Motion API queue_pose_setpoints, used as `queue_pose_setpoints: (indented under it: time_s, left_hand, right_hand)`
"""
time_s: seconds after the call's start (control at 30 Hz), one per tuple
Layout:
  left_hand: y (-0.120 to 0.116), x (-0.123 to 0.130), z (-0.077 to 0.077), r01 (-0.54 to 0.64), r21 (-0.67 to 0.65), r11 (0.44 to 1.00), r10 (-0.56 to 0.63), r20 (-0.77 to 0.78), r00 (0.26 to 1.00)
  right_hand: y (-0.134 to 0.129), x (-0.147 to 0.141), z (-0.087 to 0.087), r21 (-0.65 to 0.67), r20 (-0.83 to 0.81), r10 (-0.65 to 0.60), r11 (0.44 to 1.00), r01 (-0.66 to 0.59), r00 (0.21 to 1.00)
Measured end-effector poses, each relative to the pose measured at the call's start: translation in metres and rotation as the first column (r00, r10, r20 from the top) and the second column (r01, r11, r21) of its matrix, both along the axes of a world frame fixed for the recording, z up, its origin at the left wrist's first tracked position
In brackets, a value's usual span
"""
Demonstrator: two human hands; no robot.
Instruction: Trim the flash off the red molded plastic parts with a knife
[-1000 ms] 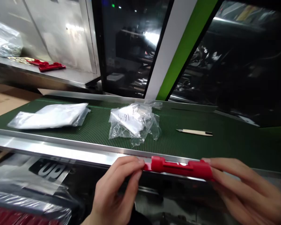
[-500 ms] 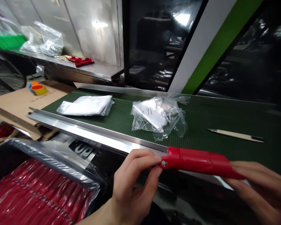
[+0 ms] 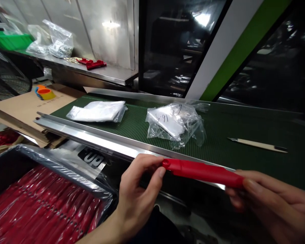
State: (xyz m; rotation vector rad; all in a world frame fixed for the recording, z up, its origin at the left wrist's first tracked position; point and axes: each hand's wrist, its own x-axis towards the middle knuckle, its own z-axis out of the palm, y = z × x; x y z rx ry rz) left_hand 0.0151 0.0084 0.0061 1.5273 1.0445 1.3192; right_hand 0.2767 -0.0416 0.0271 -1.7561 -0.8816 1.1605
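Pinching long red plastic part (image 3: 203,172) at opposite ends with fingers of left hand (image 3: 133,201) and right hand (image 3: 274,200); presumably for steadiness.

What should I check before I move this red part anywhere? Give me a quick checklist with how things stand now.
1. Red part supported at both ends: ok, left hand on one, right hand on the other.
2. Hands clear of the knife: ok, it lies apart from them on the green belt.
3. Knife tip covered: not ok, the point is bare.
4. Far side of the red part sound: cannot tell, it faces away.
5. Dark bin at left unlidded: ok, red pieces show inside.
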Motion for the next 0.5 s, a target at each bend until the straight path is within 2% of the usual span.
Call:
queue_pose_setpoints:
  time_s: [0.07, 0.17, 0.33, 0.37, 0.43, 0.5]
  left_hand:
    - [-0.001, -0.003, 0.000, -0.002, -0.022, 1.000, 0.002, 0.002, 1.000]
    - [-0.002, -0.007, 0.000, -0.013, -0.040, 0.999, 0.012, -0.010, 1.000]
    - [-0.002, -0.011, -0.004, -0.029, -0.017, 0.999, 0.029, -0.029, 0.999]
    - [-0.002, -0.011, -0.005, -0.033, 0.015, 0.999, 0.034, -0.031, 0.999]
    - [-0.002, -0.012, -0.007, -0.052, 0.116, 0.992, 0.056, -0.031, 0.998]
    - [-0.003, -0.013, -0.008, -0.090, 0.235, 0.968, 0.099, -0.030, 0.995]
  right_hand:
    - [0.002, -0.005, 0.004, -0.065, -0.104, -0.030, 0.998, 0.023, 0.994]
    - [0.007, -0.014, 0.012, -0.053, -0.131, -0.010, 0.999, 0.003, 0.991]
    - [0.011, -0.013, 0.013, 0.045, -0.107, 0.247, 0.969, -0.244, 0.963]
    - [0.010, -0.012, 0.011, 0.065, -0.050, 0.267, 0.962, -0.264, 0.962]
    - [0.007, -0.012, 0.008, 0.142, 0.171, 0.227, 0.957, -0.252, 0.959]
    - [0.005, -0.014, 0.005, 0.280, 0.414, 0.219, 0.893, -0.352, 0.884]
